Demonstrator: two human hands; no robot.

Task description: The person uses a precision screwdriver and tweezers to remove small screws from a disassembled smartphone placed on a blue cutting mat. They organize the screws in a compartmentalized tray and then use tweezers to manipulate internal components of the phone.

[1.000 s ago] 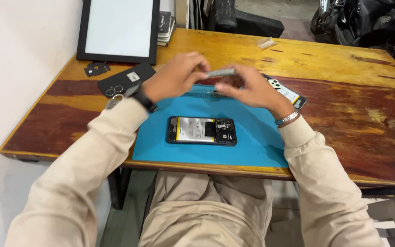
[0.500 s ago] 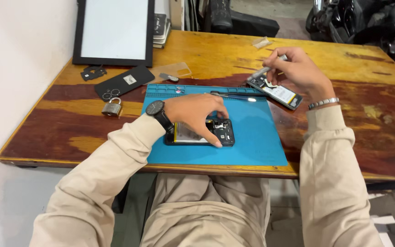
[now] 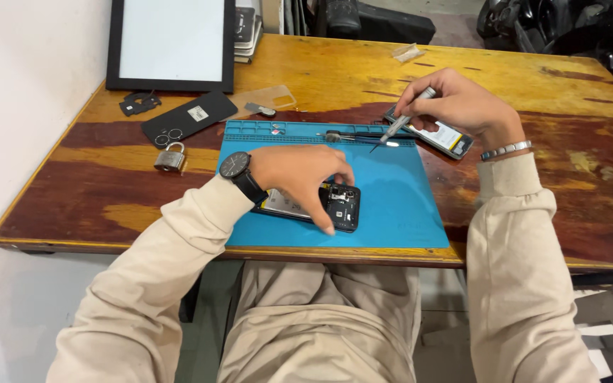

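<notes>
An opened black phone (image 3: 340, 204) with its insides showing lies on a blue work mat (image 3: 399, 206). My left hand (image 3: 299, 177), with a black wristwatch on the wrist, rests on top of the phone and pins it down with its fingers. My right hand (image 3: 459, 106) is raised over the mat's far right corner and grips a thin silver screwdriver (image 3: 400, 128), tip pointing down toward the mat. Under the right hand lies a second phone part (image 3: 443, 138) with a white and yellow face.
A wooden table (image 3: 569, 177) carries a black-framed white panel (image 3: 172, 42) at the back left, a black back cover (image 3: 187, 117), a padlock (image 3: 169, 157), a clear case (image 3: 267, 98) and a small black part (image 3: 138, 103). Tweezers (image 3: 352, 136) lie along the mat's tray edge.
A second ago both hands were together above the mat. The left hand came down onto the phone; the right hand moved out to the right with the screwdriver and now tilts its tip downward.
</notes>
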